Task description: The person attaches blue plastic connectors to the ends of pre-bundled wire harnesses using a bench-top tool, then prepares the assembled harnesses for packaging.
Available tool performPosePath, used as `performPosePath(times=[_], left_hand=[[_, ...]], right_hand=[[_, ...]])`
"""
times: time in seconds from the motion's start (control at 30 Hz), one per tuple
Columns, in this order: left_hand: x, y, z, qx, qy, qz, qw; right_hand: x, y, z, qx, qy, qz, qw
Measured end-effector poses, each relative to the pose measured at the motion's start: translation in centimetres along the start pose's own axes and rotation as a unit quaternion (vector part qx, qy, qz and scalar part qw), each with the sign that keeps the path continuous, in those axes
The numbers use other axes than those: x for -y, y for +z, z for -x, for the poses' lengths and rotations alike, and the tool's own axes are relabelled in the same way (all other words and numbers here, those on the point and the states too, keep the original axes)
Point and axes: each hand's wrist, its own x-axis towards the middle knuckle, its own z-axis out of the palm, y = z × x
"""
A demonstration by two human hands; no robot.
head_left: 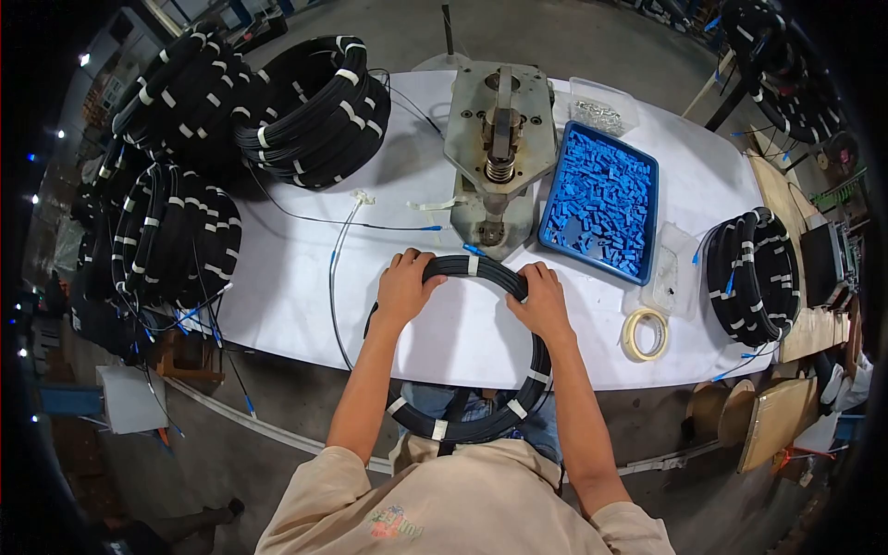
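Observation:
A black cable coil (486, 428) bound with white tape bands lies partly on the white table and partly over its front edge, against my body. My left hand (404, 289) is closed round the coil's upper left part. On its upper right part my right hand (542, 301) grips the same coil. A blue connector (474, 250) sticks out at the coil's top, just below the metal press (498, 139). Left of the coil, a thin loose cable (334, 277) curves down the table, and another cable ends in a blue tip (431, 228).
A blue tray (544, 227) of small blue parts stands right of the press, with clear plastic boxes (606, 92) around it. A tape roll (645, 335) lies at front right. Stacked cable coils (319, 111) fill the left, another coil (754, 277) the right edge.

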Motion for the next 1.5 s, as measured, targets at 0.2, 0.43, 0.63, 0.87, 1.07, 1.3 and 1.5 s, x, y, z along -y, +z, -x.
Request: performPosePath(times=[0.2,0.43,0.63,0.87,1.07,1.3,1.5], left_hand=[[0.0,-1.0,1.2,-0.033,-0.018,-0.01,0.999],[0.4,-3.1,1.7,0.017,-0.284,-0.008,0.959],[3.1,-3.3,2.7,0.073,-0.229,0.024,0.97],[2.8,-3.1,3.6,0.132,-0.164,-0.007,0.978],[4.7,-2.9,4.4,0.08,-0.093,0.126,0.984],[-0.3,-10.8,5.4,-0.001,-0.102,0.259,0.961],[-6.1,-17.7,5.5,-0.107,-0.041,0.267,0.957]], right_hand=[[-0.2,0.2,0.3,-0.009,-0.018,-0.02,1.0],[-0.3,-0.1,0.4,0.004,-0.008,-0.029,1.0],[-0.5,0.0,0.3,-0.002,-0.01,-0.04,0.999],[0.6,-0.1,0.1,0.007,-0.005,0.002,1.0],[2.0,-1.6,-0.2,-0.009,-0.007,-0.083,0.996],[6.8,-7.3,-1.1,-0.002,-0.036,-0.152,0.988],[10.1,-11.9,-1.3,-0.097,-0.135,-0.19,0.968]])
